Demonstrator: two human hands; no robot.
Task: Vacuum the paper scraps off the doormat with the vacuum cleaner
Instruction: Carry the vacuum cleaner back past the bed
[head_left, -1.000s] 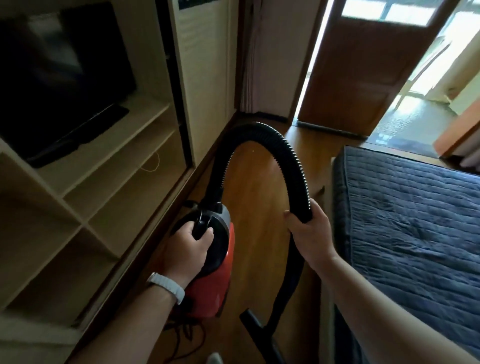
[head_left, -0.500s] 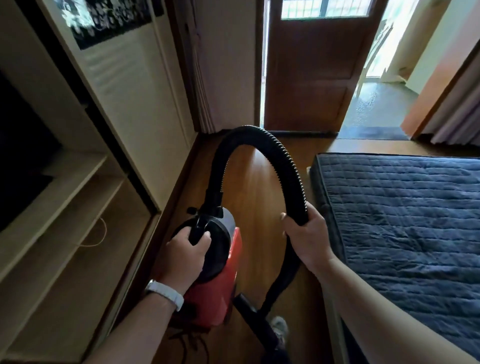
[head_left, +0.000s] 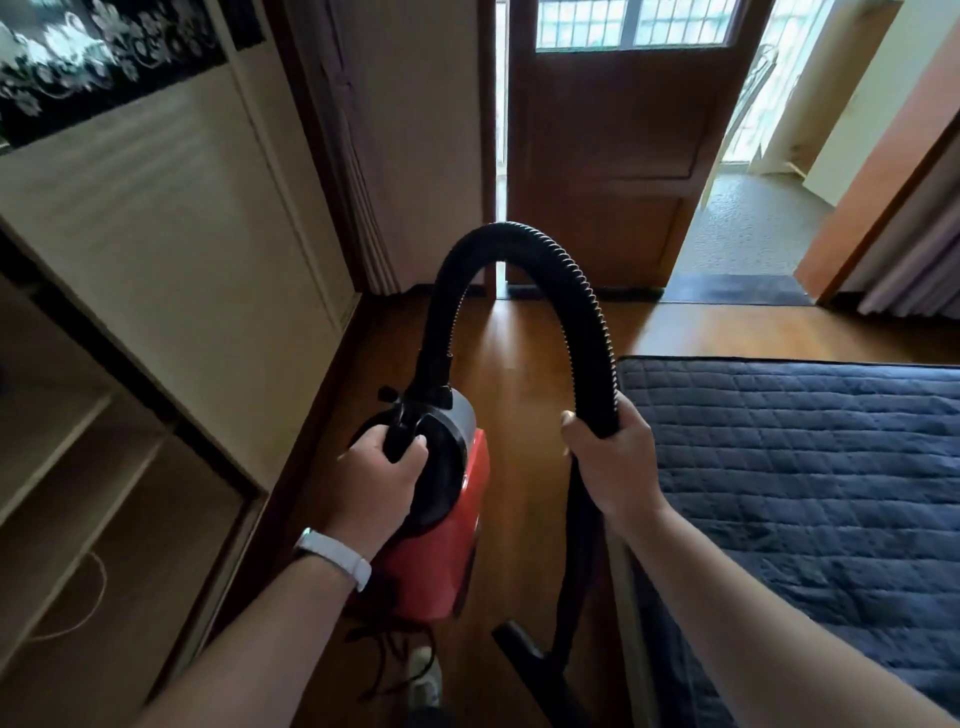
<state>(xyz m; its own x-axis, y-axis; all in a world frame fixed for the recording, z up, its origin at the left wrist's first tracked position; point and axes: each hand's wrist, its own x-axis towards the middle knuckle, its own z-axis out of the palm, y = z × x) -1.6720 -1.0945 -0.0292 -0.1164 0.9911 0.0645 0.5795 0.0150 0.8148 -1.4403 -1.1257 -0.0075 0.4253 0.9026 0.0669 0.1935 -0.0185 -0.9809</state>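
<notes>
Closer to the doorway than half a second back, both grips unchanged. Head view: left hand (head_left: 382, 475) wraps the top handle of the red vacuum cleaner (head_left: 447, 551). Right hand (head_left: 610, 467) is curled round the black hose (head_left: 519, 241) on its descending side, with the nozzle (head_left: 524, 649) trailing low behind. Doormat (head_left: 737, 289) lies well ahead and to the right at the open threshold, long axis across the path, so the right hand is nearer. Paper scraps can't be made out. Navy mattress (head_left: 810, 493) on the right.
</notes>
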